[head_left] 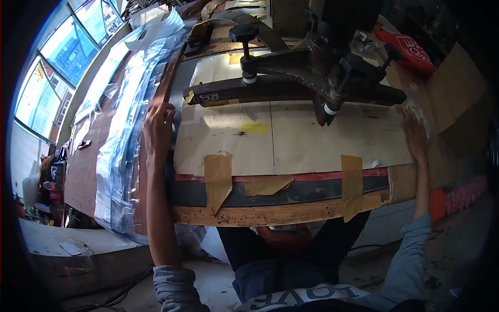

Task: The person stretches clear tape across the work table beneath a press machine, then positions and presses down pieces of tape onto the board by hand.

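Note:
A pale sheet [223, 140] with a dark centre line lies on a dark grey board [322, 192], held at its front edge by strips of brown tape [352, 182]. Along the board's left edge, my left hand [159, 130] has its fingers curled in; whatever they may grip is hidden. At the right end of the sheet, my right hand [415, 135] rests with fingers stretched out, close to some clear plastic. Above the sheet stands a dark metal bar [291, 95] on a heavy bracket [306, 65] with black knobs [244, 33].
Long clear plastic sheets [122, 135] cover part of the brown table on the left. To the right are a brown cardboard piece [462, 93] and a red bag [408, 51]. A wooden strip [280, 213] forms the front edge. Part of another person's hand [193, 9] shows at the back.

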The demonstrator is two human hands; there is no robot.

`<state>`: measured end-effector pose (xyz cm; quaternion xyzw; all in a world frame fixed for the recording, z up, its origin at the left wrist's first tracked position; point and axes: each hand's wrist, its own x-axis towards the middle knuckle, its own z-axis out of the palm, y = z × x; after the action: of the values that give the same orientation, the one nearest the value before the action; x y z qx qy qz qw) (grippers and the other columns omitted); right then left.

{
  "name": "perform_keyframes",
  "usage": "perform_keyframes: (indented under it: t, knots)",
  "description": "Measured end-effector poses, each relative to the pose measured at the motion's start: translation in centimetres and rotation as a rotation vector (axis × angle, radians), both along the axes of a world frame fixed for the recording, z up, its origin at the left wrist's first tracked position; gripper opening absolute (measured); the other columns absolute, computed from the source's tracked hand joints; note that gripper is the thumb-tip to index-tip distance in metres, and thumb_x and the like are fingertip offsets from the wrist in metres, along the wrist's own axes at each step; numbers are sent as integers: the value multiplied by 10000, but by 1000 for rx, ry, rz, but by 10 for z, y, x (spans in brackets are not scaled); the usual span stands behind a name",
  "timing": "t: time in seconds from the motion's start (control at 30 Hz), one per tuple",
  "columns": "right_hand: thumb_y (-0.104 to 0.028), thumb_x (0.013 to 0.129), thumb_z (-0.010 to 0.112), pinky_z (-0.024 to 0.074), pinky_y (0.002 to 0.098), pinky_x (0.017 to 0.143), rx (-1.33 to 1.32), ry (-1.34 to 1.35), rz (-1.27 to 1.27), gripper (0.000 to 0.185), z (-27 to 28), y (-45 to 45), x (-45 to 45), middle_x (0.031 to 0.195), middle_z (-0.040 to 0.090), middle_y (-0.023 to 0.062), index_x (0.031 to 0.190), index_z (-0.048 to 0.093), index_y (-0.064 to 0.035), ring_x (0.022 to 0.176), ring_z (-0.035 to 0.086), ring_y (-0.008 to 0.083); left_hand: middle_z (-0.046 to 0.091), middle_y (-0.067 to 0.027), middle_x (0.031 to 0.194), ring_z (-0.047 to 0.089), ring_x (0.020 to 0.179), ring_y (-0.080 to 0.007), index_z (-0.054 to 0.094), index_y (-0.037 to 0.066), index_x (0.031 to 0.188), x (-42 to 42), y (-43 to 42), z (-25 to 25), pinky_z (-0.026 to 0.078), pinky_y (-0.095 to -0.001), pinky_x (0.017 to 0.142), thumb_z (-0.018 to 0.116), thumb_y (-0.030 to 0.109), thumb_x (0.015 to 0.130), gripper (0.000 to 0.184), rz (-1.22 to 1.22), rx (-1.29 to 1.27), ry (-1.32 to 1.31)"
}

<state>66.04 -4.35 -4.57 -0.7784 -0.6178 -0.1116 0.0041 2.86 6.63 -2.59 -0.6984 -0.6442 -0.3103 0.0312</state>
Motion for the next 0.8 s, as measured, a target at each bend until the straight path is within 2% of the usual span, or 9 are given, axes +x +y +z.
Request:
perform_keyframes:
  t: [0.1, 0.2, 0.3, 0.4, 0.5, 0.6, 0.7, 0.8]
  knots:
    - [-301, 1000, 217, 82, 406, 1147, 27, -131, 70, 497, -16, 1, 23, 1467, 313, 73, 1414, 277, -33, 1380, 225, 225, 654, -130, 891, 651, 790, -280, 645, 45, 935, 1, 4, -3, 492, -375, 688, 597, 106, 845, 118, -21, 16, -1]
    - [-353, 982, 314, 189, 426, 1114, 85, 74, -29, 442, 9, -6, -17, 1428, 377, 62, 1379, 394, -175, 1342, 301, 283, 628, -135, 848, 647, 765, -273, 638, 61, 919, 5, 2, 2, 492, -373, 661, 607, 88, 833, 95, -24, -14, -12]
    - [-364, 979, 319, 194, 417, 1113, 32, -7, -5, 453, 15, -9, -23, 1432, 373, 64, 1378, 397, -166, 1326, 328, 295, 636, -139, 850, 642, 760, -286, 639, 61, 915, 1, 6, -4, 487, -387, 665, 607, 90, 831, 95, -39, 48, -1]
    - [-414, 965, 330, 188, 469, 1108, 134, 114, 91, 474, 0, -1, -3, 1447, 355, 57, 1381, 396, -196, 1340, 297, 323, 639, -145, 846, 638, 758, -298, 639, 62, 916, 2, 4, -2, 482, -399, 668, 603, 87, 832, 95, -26, 19, 16]
    - [-468, 945, 344, 159, 595, 1072, 88, 147, -188, 483, 12, -8, -25, 1457, 345, 41, 1375, 404, -255, 1354, 270, 335, 633, -152, 855, 632, 760, -306, 637, 54, 919, -2, 5, -2, 480, -396, 665, 601, 82, 830, 99, -39, 13, -16]
    - [-509, 925, 358, 123, 699, 1013, 147, 197, -127, 483, 0, -6, -10, 1466, 332, 26, 1365, 407, -315, 1365, 243, 343, 626, -162, 861, 627, 762, -309, 630, 48, 920, -2, 8, -5, 480, -394, 664, 595, 65, 829, 99, -45, 14, -26]
    - [-512, 922, 362, 106, 740, 977, 132, 154, -173, 483, 2, -7, -14, 1473, 319, 10, 1365, 403, -327, 1367, 239, 336, 625, -167, 860, 624, 771, -310, 619, 46, 925, -2, 7, -5, 475, -403, 670, 590, 57, 829, 101, -27, -24, -32]
    - [-524, 916, 364, 106, 729, 992, 93, 168, -228, 490, 14, -10, -27, 1477, 310, 2, 1367, 399, -332, 1373, 229, 329, 645, -171, 850, 645, 751, -270, 628, 46, 957, -8, 12, -8, 485, -378, 659, 580, 137, 852, 147, -27, -37, 34]
